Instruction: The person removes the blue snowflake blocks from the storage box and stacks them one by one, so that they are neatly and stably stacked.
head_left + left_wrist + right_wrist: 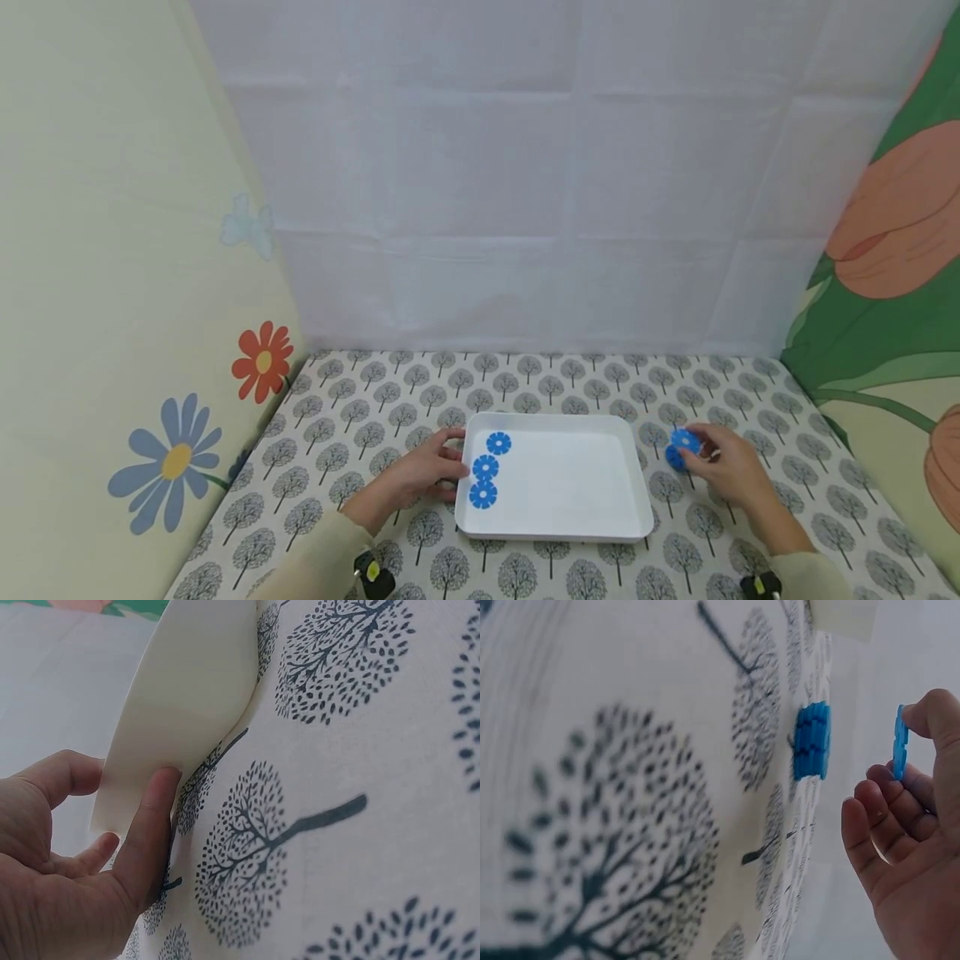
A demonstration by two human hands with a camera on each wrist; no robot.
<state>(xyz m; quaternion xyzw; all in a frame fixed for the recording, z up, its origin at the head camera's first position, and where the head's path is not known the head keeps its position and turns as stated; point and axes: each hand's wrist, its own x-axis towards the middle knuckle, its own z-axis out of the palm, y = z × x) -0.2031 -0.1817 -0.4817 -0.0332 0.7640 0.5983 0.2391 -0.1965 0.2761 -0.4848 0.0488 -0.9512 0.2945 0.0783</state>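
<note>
The right hand (726, 467) pinched a blue notched disc (901, 742) beside a stack of blue discs (812, 741), off the right edge of the white tray (570, 483); a slack pinch could have dropped it, a brush toppled the stack. The left hand (422, 468), fingers loosely extended, touched the left edge; a shove might have shifted the three discs (486, 467) inside.

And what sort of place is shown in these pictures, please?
Probably a staged tabletop setup: a tree-print cloth covers the surface, a pale creased sheet hangs behind, and flower-patterned coverings flank both sides.
</note>
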